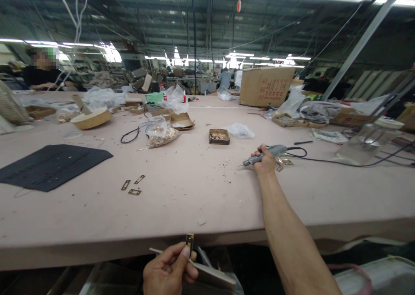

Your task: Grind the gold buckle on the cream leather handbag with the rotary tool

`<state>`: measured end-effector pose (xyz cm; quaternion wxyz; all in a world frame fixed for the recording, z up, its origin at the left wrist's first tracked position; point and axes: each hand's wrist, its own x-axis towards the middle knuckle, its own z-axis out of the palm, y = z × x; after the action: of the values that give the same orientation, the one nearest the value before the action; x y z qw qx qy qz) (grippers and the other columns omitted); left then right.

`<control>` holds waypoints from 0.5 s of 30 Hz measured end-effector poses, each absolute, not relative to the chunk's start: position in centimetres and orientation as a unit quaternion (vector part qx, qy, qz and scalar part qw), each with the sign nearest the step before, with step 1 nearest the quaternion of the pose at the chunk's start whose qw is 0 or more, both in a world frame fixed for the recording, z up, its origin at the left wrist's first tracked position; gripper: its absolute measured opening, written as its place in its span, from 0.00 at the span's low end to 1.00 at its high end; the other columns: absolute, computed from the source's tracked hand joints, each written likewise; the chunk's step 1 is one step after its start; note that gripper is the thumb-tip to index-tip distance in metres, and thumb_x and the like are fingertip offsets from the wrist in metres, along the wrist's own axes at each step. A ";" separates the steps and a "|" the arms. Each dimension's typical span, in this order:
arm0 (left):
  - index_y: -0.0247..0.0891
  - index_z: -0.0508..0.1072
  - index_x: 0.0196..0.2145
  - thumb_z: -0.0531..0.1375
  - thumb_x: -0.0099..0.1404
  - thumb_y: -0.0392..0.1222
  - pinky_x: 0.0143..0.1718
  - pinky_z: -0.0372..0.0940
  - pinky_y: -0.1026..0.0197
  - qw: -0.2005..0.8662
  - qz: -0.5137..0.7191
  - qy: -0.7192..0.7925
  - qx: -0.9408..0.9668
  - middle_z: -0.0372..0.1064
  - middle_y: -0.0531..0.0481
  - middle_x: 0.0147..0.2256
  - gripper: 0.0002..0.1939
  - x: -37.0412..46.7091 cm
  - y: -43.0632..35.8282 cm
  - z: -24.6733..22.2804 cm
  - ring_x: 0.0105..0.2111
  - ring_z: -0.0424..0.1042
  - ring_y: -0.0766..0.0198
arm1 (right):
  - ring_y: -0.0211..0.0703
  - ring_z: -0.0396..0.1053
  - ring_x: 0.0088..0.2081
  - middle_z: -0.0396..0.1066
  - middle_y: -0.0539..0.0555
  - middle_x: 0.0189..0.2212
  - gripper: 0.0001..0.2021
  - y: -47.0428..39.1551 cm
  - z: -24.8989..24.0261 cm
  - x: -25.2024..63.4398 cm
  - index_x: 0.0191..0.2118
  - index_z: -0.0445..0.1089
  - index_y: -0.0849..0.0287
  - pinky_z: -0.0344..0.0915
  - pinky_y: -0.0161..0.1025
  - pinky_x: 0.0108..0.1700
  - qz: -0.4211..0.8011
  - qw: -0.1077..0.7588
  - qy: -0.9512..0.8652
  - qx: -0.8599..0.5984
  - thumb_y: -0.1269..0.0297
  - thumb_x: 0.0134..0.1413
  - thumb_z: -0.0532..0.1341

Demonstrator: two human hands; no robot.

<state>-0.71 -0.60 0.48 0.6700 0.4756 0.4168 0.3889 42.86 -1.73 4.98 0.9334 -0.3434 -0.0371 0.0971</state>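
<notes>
The left hand [168, 271] is pinching a small brass plate [189, 239] upright between thumb and forefinger, just below the near edge of the counter [207, 200], while the lower fingers are curling around a thin flat strip [201, 272] that is running off to the right beneath it. The right hand [266, 161] is reaching well out over the counter, closed around the grey body of a corded rotary tool [264, 155] whose fine tip is pointing left, just above the surface.

The plate is looking light, stiff and slick, probably easy to drop if held only by its faces; gripping it by its long edges, low down as it is now, seems the surest hold. The tool is looking rigid and fairly light, though its black cord [324, 159] trailing right may be tugging at it; the barrel near the middle is the natural place to hold.

Three more plates [132, 185] are lying loose on the counter to the left, close together, and at least two more are sitting just beside the right hand, partly hidden. One small open box of brass parts [219, 136] is standing further back, with one clear bag of parts [160, 137] to its left. One dark fabric panel [48, 165] is lying flat at far left, and one large cardboard carton [266, 85] is standing at the back. A seated person [42, 77] is working at the far left corner.
</notes>
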 end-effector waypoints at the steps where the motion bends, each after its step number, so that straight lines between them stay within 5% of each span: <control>1: 0.30 0.82 0.33 0.76 0.48 0.59 0.16 0.66 0.65 0.671 0.387 0.416 0.477 0.72 0.45 0.18 0.28 -0.7 -0.6 0.5 0.15 0.68 0.61 | 0.28 0.60 0.20 0.67 0.42 0.28 0.18 -2.0 5.0 43.0 0.35 0.62 0.56 0.66 0.28 0.22 0.093 0.935 -0.036 -0.341 0.64 0.48 0.74; 15: 0.31 0.82 0.32 0.76 0.49 0.58 0.16 0.66 0.66 0.670 0.392 0.405 0.483 0.71 0.46 0.18 0.25 -0.6 -0.6 0.4 0.15 0.68 0.63 | 0.28 0.60 0.19 0.66 0.42 0.26 0.17 -2.0 4.6 43.4 0.34 0.61 0.56 0.65 0.27 0.21 0.094 0.930 -0.024 -0.355 0.69 0.47 0.72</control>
<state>-0.60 -0.55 0.43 0.6700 0.4832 0.4049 0.3921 43.41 -2.03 4.56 0.9296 -0.3555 -0.0235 0.0942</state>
